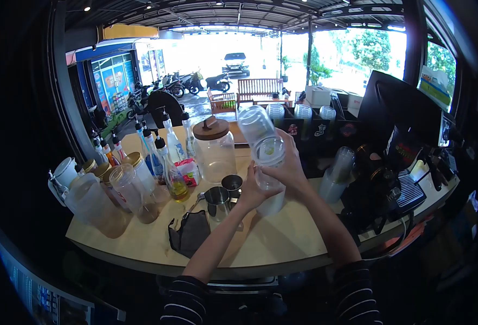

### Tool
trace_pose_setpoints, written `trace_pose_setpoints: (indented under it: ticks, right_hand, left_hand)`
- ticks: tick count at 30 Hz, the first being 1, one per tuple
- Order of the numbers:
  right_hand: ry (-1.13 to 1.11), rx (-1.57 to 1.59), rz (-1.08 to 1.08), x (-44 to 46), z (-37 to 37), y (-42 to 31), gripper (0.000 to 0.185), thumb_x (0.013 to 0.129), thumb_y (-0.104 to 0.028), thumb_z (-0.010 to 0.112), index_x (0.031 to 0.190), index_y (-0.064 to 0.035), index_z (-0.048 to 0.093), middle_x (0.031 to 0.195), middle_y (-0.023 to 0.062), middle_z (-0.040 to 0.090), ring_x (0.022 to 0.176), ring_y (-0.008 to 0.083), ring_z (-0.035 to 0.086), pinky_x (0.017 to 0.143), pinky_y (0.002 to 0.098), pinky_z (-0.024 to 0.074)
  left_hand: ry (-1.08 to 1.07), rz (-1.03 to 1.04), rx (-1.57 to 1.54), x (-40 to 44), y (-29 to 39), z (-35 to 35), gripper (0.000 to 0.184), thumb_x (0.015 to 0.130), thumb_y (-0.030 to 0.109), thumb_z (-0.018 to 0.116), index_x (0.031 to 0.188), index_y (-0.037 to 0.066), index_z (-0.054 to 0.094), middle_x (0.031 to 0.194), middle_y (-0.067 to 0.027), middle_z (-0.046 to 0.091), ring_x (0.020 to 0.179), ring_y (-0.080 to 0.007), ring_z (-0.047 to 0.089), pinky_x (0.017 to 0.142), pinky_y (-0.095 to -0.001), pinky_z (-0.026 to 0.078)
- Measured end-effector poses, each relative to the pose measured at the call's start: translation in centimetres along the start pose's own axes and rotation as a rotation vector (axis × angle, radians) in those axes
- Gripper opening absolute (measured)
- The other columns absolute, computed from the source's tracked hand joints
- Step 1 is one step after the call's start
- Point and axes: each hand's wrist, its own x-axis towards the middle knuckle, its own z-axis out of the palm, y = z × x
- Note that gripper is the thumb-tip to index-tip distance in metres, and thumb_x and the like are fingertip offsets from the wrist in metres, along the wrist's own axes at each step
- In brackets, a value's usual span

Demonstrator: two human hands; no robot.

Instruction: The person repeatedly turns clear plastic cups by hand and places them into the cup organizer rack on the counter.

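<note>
Above the middle of the counter, a stack of clear plastic cups [258, 127] leans to the left, with a printed label showing on one of them. My right hand [288, 162] is wrapped round the upper cups from the right side. Lower down, my left hand [256, 190] grips the lower part of the cups [273, 201], its fingers partly hidden. Just left of that hand stand a steel pitcher [216, 203] and a smaller metal cup [232, 186]. A dark cloth [189, 233] lies near the counter's front edge.
Behind stands a glass jar [215, 154] with a wooden lid. Pump bottles [166, 168] and plastic jugs [95, 203] crowd the left. Another cup stack [338, 176] stands right, beside a dark machine [377, 181]. A black holder [317, 130] with cups lines the back.
</note>
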Motion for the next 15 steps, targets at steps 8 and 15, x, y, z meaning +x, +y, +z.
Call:
trace_pose_setpoints:
  ticks: [8, 15]
  right_hand:
    - [-0.228, -0.276, -0.286, 1.4, -2.2, -6.3, 0.091, 0.055, -0.019, 0.074, 0.135, -0.0129, 0.03, 0.127, 0.0146, 0.037, 0.122, 0.0325, 0.034, 0.106, 0.0479, 0.0212]
    - [-0.324, -0.006, -0.314, -1.1, -0.7, -8.5, 0.091, 0.062, -0.006, 0.069, 0.14, -0.0157, 0.023, 0.141, 0.016, 0.023, 0.123, 0.0352, 0.036, 0.102, 0.0446, 0.0339]
  left_hand:
    - [0.293, 0.292, -0.667, -1.5, 4.9, -10.3, 0.097, 0.072, 0.043, 0.073, 0.14, 0.004, 0.016, 0.139, -0.0153, 0.03, 0.13, -0.0261, 0.029, 0.104, -0.0412, 0.029]
    - [0.232, 0.003, -0.493, -5.7, 5.8, -14.6, 0.054, 0.083, 0.021, 0.067, 0.126, 0.001, 0.041, 0.121, -0.0102, 0.049, 0.113, -0.0187, 0.05, 0.092, -0.0319, 0.043]
